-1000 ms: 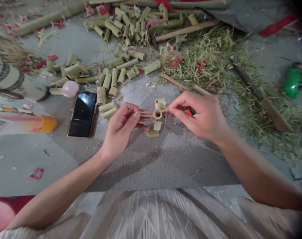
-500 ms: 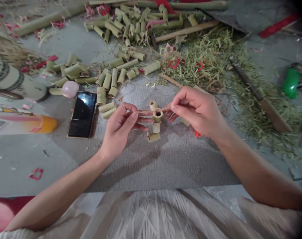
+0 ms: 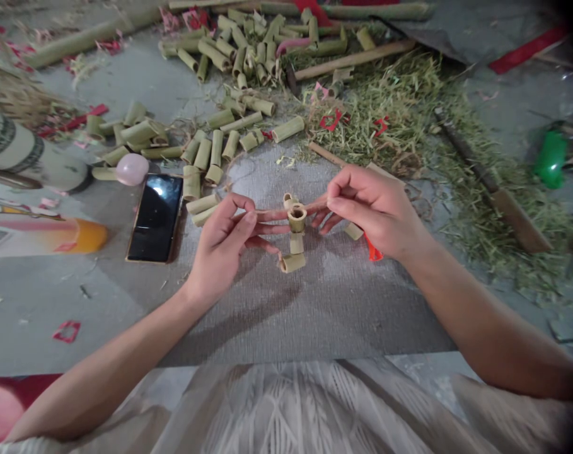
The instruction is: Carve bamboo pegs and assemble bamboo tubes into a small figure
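A small linked set of bamboo tubes (image 3: 296, 218) hangs between my hands over the grey mat. My left hand (image 3: 227, 239), at its left, pinches a thin string between thumb and forefinger, with the other fingers stretched toward the tubes. On the right, my right hand (image 3: 371, 208) pinches the string's other side. The string runs by the upright tube, whose open end faces up. Below it hang a short tube (image 3: 296, 243) and a sideways tube (image 3: 293, 262). Another bamboo piece (image 3: 353, 231) and a red-orange scrap (image 3: 374, 248) lie beside my right hand.
A phone (image 3: 156, 217) lies left of my left hand, near a bottle (image 3: 82, 235) and a pale ball (image 3: 132, 169). Cut bamboo tubes (image 3: 216, 148) lie ahead. Green shavings (image 3: 390, 113) spread at the right, under a knife (image 3: 494, 189).
Both hands stay nearly in place, still pinching the string. The upright tube has shifted slightly left and up, and the lowest tube has swung slightly.
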